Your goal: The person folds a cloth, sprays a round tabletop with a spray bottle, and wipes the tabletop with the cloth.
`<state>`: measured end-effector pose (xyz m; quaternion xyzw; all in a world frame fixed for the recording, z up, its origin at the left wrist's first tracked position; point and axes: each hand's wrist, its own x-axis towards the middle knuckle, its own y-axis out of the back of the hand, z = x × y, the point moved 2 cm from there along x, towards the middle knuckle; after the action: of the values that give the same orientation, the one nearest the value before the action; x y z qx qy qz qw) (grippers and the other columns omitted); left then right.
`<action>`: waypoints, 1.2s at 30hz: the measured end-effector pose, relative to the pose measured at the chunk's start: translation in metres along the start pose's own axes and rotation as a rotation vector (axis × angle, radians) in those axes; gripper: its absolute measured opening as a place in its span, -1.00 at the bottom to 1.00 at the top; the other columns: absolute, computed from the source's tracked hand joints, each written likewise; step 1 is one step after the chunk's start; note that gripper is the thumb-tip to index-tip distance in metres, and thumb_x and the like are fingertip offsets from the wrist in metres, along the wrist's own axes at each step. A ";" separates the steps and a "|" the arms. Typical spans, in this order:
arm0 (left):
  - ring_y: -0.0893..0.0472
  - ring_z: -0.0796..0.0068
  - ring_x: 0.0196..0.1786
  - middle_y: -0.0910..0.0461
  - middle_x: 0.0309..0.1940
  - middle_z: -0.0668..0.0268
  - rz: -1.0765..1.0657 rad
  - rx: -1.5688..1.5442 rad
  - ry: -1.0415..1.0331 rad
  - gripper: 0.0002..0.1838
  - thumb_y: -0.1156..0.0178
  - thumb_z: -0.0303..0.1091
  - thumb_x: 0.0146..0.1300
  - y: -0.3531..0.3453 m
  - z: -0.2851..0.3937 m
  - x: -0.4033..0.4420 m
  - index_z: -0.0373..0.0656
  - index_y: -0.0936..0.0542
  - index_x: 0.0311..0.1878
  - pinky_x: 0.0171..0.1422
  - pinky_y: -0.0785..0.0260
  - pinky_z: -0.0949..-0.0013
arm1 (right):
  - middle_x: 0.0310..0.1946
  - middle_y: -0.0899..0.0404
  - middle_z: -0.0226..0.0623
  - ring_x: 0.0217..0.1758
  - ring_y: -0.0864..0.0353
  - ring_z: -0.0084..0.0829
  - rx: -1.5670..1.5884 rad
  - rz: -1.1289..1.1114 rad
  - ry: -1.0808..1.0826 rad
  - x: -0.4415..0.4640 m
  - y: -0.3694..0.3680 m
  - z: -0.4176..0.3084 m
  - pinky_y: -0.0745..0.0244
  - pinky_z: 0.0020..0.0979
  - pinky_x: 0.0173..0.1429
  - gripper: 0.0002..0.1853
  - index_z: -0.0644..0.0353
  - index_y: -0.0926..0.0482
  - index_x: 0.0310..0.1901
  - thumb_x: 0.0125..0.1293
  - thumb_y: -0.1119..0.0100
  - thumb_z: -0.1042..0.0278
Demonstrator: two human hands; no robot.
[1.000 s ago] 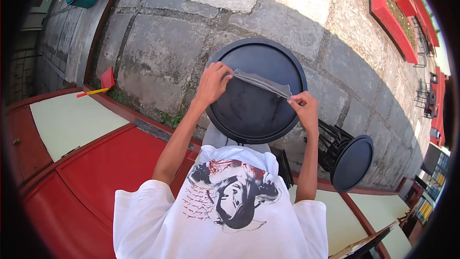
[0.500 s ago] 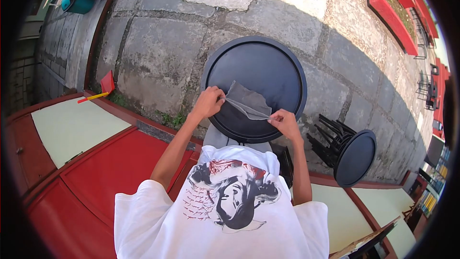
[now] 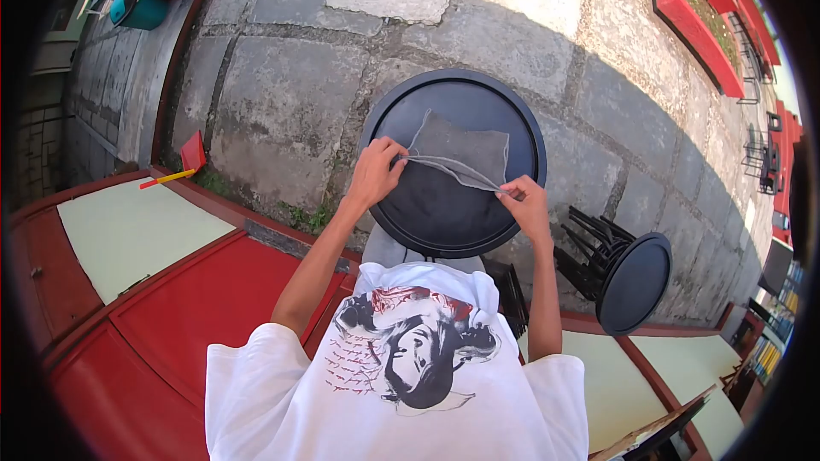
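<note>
A grey cloth point(image 3: 465, 148) is stretched over a round black table point(image 3: 444, 222) in front of me. My left hand point(image 3: 378, 172) pinches the cloth's near left corner between thumb and fingers. At the near right corner, my right hand point(image 3: 524, 203) grips the cloth the same way. Its near edge is pulled taut between both hands and shows two layers with a narrow gap. The far part of the cloth spreads towards the table's far side.
A second round black table point(image 3: 634, 283) with dark legs lies tipped to the right. A red dustpan point(image 3: 193, 152) with a yellow handle is at left on the stone paving point(image 3: 282, 85). A teal bin point(image 3: 139, 10) stands far left, and a red planter point(image 3: 696, 21) far right.
Both hands have moved slightly away from my body with the cloth. Its far part, folded and drooping before, is now spread out flatter and wider over the table.
</note>
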<state>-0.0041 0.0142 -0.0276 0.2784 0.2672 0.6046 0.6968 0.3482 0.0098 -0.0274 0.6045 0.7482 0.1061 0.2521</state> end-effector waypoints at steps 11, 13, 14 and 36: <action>-0.56 0.02 0.18 -0.53 0.05 0.12 0.057 0.149 0.223 -0.61 -0.38 -0.28 0.30 -0.071 -0.028 -0.028 -0.15 -0.57 0.14 0.19 -0.39 -0.05 | -0.21 -0.65 -0.17 -0.24 -0.69 -0.23 -0.165 0.284 -0.319 -0.006 -0.058 0.049 -0.60 -0.26 -0.06 -0.57 0.24 -0.67 0.08 0.25 -0.53 0.23; -0.56 -0.01 0.19 -0.54 0.07 0.09 0.104 0.216 0.324 -0.68 -0.37 -0.29 0.32 -0.083 -0.029 -0.006 -0.16 -0.59 0.07 0.17 -0.40 -0.05 | -0.11 -0.60 -0.14 -0.05 -0.68 -0.05 -0.332 0.301 -0.297 0.007 -0.071 0.047 -0.57 -0.10 0.07 -0.61 0.21 -0.64 0.01 0.30 -0.50 0.14; -0.56 -0.03 0.19 -0.54 0.08 0.08 0.128 0.250 0.374 -0.72 -0.36 -0.29 0.33 -0.087 -0.029 0.002 -0.17 -0.60 0.03 0.17 -0.40 -0.05 | -0.09 -0.58 -0.13 0.00 -0.66 -0.01 -0.376 0.283 -0.332 0.012 -0.079 0.044 -0.55 -0.06 0.09 -0.63 0.19 -0.63 -0.01 0.30 -0.50 0.15; -0.67 0.34 -0.37 -0.66 -0.42 0.21 0.092 -0.236 0.423 -0.72 -0.48 -0.54 0.21 -0.085 -0.057 0.013 -0.24 -0.54 -0.14 -0.17 -0.52 0.28 | -0.49 -0.65 -0.31 -0.43 -0.64 -0.51 -0.048 0.352 -0.318 0.009 -0.058 0.092 -0.52 -0.38 -0.22 -0.74 0.22 -0.55 -0.06 0.31 -0.45 0.53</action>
<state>0.0157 0.0208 -0.1285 0.0743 0.3219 0.7076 0.6246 0.3437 -0.0092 -0.1347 0.7286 0.5793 0.0696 0.3588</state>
